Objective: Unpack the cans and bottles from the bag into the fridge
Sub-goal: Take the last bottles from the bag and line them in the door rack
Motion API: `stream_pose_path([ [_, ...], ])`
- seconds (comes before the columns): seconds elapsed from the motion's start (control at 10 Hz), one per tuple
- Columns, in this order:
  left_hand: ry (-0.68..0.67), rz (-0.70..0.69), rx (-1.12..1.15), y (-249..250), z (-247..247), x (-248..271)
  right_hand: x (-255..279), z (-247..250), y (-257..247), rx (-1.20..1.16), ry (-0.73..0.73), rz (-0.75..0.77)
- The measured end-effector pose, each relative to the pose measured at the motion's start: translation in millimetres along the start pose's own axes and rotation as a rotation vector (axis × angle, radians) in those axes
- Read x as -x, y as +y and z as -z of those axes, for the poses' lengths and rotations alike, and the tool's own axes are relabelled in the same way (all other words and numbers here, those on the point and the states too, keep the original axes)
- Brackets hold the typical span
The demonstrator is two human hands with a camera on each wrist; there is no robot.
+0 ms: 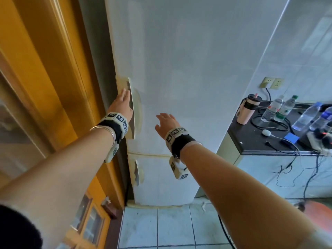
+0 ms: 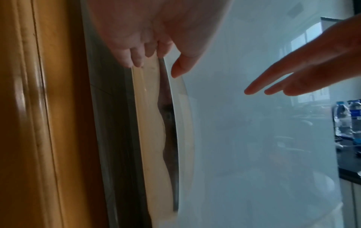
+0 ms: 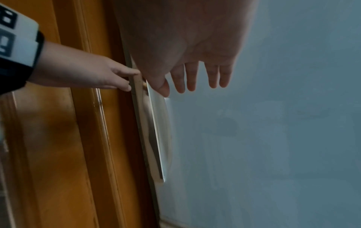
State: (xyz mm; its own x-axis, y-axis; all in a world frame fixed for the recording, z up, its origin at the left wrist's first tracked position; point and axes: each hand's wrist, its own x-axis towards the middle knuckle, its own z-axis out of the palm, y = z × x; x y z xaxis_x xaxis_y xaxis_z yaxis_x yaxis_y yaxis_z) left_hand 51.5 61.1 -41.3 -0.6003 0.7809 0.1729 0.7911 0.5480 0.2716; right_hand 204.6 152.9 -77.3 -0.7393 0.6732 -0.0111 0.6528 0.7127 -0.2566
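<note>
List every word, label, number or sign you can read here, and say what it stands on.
No readable text.
Bottles: labels too small and blurred to read.
Wrist bands: black-and-white square marker patterns only, no letters.
Fridge: no brand or sign shows on its door.
Mug: no lettering shows.

The fridge (image 1: 188, 69) door is smooth, faintly glossy white; its handle (image 1: 133, 108) is yellowed plastic. Beside it stands varnished, shiny wood panelling (image 1: 45, 69). The bottles (image 1: 285, 109) are clear plastic on a matt black tabletop (image 1: 251, 141). The floor (image 1: 161, 227) is glazed tile.
</note>
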Motion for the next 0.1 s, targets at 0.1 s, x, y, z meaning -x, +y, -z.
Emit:
stream_pose_path([
  [0.1,-0.061,-0.005,-0.01,6.2,-19.8,31.6,16.9,-12.5,6.1,-0.007,-0.04,-0.002],
])
